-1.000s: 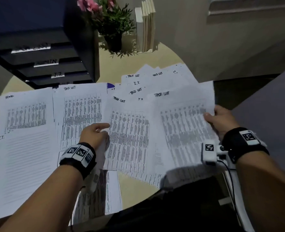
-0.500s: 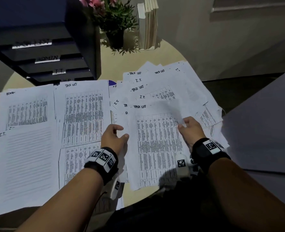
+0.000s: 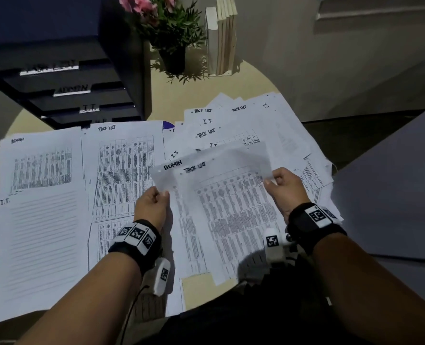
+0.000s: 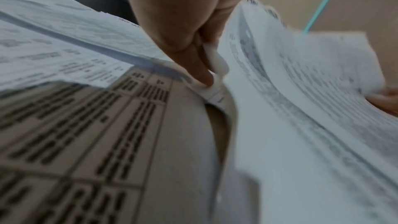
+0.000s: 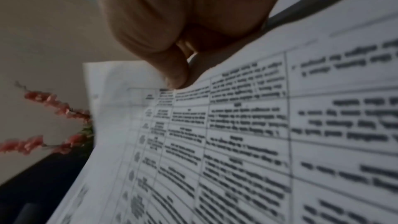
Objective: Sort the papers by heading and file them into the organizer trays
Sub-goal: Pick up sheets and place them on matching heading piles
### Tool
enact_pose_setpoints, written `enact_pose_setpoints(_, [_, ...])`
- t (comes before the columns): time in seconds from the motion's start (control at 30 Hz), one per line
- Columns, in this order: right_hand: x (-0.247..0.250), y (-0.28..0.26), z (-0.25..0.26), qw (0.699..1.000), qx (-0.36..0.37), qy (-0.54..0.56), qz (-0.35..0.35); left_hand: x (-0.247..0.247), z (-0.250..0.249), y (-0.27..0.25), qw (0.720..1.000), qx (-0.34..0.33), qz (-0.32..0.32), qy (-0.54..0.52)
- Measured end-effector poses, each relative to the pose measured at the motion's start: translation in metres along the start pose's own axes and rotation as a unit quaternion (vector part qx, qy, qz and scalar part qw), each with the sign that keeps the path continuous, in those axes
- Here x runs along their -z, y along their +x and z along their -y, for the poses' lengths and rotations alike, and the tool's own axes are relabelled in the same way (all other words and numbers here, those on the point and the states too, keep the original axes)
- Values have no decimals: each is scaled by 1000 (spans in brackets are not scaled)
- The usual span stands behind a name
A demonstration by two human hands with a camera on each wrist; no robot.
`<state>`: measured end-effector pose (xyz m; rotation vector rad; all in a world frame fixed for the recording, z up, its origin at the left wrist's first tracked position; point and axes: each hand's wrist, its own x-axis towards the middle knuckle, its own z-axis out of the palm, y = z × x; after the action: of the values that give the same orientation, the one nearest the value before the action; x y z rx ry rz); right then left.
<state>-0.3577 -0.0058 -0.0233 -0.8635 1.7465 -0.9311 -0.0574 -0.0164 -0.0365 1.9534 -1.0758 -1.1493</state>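
Round and pale yellow, the table point(image 3: 251, 78) fills the middle of the head view; a grey wall rises behind it. The left hand point(image 3: 153, 206) pinches the left edge of two held sheets point(image 3: 221, 195), thumb on top. The right hand point(image 3: 285, 188) pinches their right edge, thumb and fingers clamped on the paper. The rear sheet reads ADMIN, the front one TASK LIST. Sorted stacks point(image 3: 121, 170) lie at the left of the frame, headed ADMIN, I.T. and TASK LIST. A loose fan of unsorted papers point(image 3: 276, 125) lies at the upper right. The black organizer point(image 3: 121, 58) stands at the upper left, with trays labelled ADMIN and I.T. A potted plant point(image 3: 171, 33) and upright books point(image 3: 222, 38) stand at the top centre. Compared with half a second ago, the held sheets are raised and the ADMIN heading is exposed.
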Motion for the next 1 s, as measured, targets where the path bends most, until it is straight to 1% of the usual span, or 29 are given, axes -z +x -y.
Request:
enact_pose_setpoints(0.07, [7, 4, 2, 998, 5, -52, -44, 10, -2, 7, 998, -5, -46, 36])
enact_pose_setpoints(0.1, [11, 6, 3, 998, 5, -49, -46, 15, -5, 8, 997, -6, -64, 46])
enact_pose_setpoints(0.2, [23, 10, 13, 998, 30, -34, -48, 26, -10, 10, 996, -9, -87, 32])
enact_pose_setpoints(0.3, [42, 20, 24, 992, 81, -53, -86, 37, -8, 17, 992, -36, -110, 48])
enact_pose_setpoints(0.33, [48, 21, 31, 990, 94, -57, -90, 41, -8, 21, 992, -25, -117, 43])
enact_pose_setpoints(0.4, [57, 21, 42, 991, 104, -27, -78, 47, -4, 31, 994, 17, -101, 28])
enact_pose_setpoints(0.43, [61, 21, 46, 992, 109, 7, -61, 49, -3, 34, 996, 24, -84, 28])
enact_pose_setpoints(0.5, [65, 19, 52, 991, 102, 82, -13, 51, -2, 38, 998, 7, -53, 27])
enact_pose_setpoints(0.57, [58, 19, 53, 989, 71, 123, 33, 48, -5, 37, 999, -9, -39, 23])
enact_pose_setpoints(0.6, [51, 19, 51, 990, 61, 118, 46, 46, -10, 33, 999, -15, -39, 21])
enact_pose_setpoints(0.67, [28, 21, 40, 995, 57, 72, 42, 38, -13, 28, 999, -19, -34, 3])
enact_pose_setpoints(0.73, [1, 19, 30, 998, 48, 25, 44, 32, -16, 21, 999, -12, -7, -37])
enact_pose_setpoints(0.87, [-46, 3, 22, 996, 29, -40, 71, 28, -18, 13, 999, 9, 38, -13])
enact_pose_setpoints(0.97, [-68, -4, 14, 994, 29, -84, 61, 24, -21, 8, 995, 70, 56, -30])
enact_pose_setpoints(1.0, [-72, -6, 13, 993, 28, -99, 51, 22, -18, 7, 993, 85, 56, -54])
